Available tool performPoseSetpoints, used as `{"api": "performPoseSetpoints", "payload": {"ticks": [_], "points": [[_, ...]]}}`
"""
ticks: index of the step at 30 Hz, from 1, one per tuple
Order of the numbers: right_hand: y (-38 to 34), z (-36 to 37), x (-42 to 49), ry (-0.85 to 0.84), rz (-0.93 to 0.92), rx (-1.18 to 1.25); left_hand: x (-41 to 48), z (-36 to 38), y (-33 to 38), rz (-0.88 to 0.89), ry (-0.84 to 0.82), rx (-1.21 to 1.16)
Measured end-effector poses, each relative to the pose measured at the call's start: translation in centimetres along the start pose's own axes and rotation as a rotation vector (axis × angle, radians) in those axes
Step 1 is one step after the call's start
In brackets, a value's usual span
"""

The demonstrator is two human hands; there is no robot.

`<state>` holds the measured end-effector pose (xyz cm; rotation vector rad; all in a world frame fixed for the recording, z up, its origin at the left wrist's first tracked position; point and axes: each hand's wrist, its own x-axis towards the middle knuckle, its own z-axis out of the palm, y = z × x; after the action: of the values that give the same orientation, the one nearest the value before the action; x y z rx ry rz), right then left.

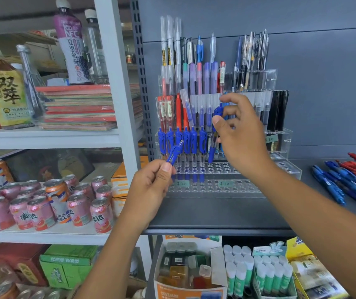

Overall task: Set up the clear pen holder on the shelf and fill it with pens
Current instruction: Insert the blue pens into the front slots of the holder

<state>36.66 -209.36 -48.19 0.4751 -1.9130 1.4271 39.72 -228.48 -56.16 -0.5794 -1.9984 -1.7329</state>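
A clear tiered pen holder [233, 186] stands on the dark shelf [215, 214] against the grey back wall. Its upper tiers hold many pens, and several blue pens [185, 141] stand in a row on a lower tier's left side. My right hand [239, 134] grips a blue pen [213, 134] upright, its tip at the holes just right of that row. My left hand [151, 190] holds another blue pen [174, 152] tilted, in front of the row's left end. The two front tiers show bare holes.
A loose pile of blue and red pens [349, 180] lies on the shelf at the right. A white shelf unit [116, 83] on the left carries drink cans [43, 203], bottles and stacked coloured paper. Boxes of glue sticks [259, 272] sit below.
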Motion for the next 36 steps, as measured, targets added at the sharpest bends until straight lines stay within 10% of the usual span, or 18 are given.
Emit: {"api": "performPoseSetpoints", "payload": {"ticks": [26,36], "points": [[0.3,0.8,-3.3,-0.075,-0.126,-0.326,-0.1,0.3,0.5,-0.031,0.036,-0.107],[-1.7,3.6,-4.4,-0.381,0.117,0.062,-0.2,0.2,0.5,-0.037,-0.023,-0.085]]}}
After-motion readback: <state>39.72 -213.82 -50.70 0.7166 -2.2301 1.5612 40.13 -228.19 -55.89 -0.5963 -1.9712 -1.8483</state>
